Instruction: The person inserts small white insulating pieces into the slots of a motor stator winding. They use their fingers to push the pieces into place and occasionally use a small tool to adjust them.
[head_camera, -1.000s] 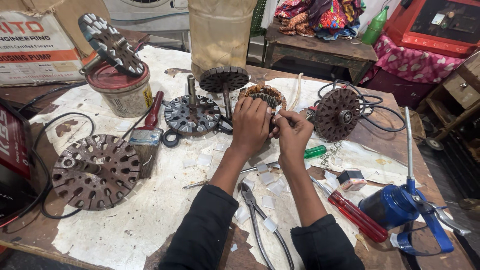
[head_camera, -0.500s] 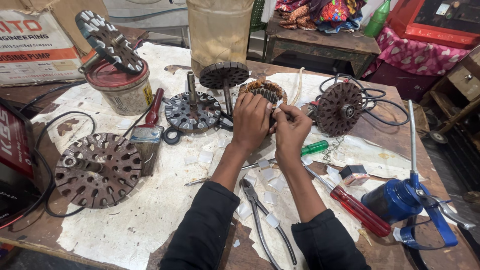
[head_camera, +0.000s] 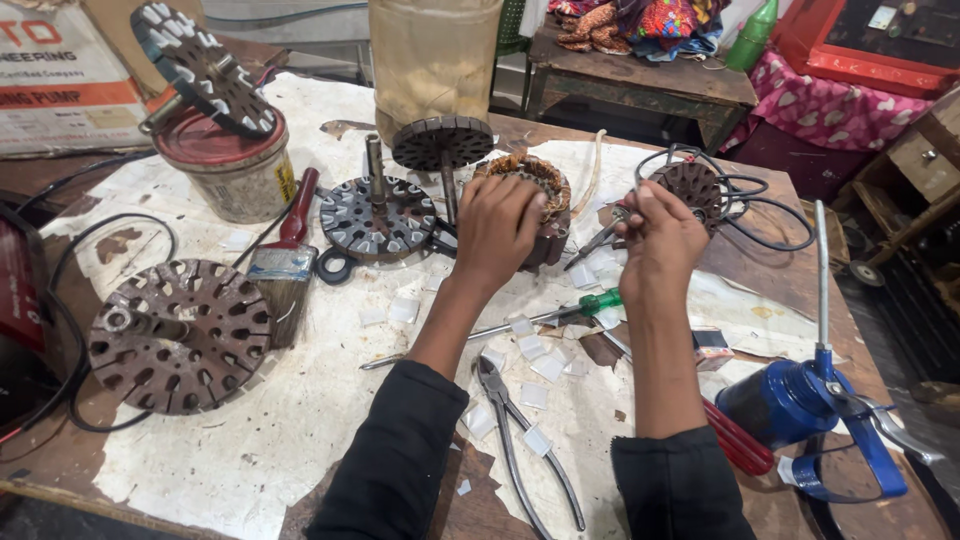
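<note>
**Hands at a cluttered motor-repair table**

A paper-covered wooden table (head_camera: 250, 450) holds metal rotor discs (head_camera: 180, 335). The left hand (head_camera: 500, 225) grips a copper-wound stator (head_camera: 530, 180) at centre. The right hand (head_camera: 660, 235), closed, pinches a thin tool (head_camera: 600, 240) beside it. A bench (head_camera: 640, 85) stands behind.

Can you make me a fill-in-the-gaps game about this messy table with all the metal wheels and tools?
1. The left hand rests on a round coil wound with ____ -coloured wire.
2. The oil can near the right hand is ____ in colour.
3. The paintbrush has a ____ handle.
4. The pliers lie between the person's two ____.

Missing words: copper; blue; red; arms
</note>
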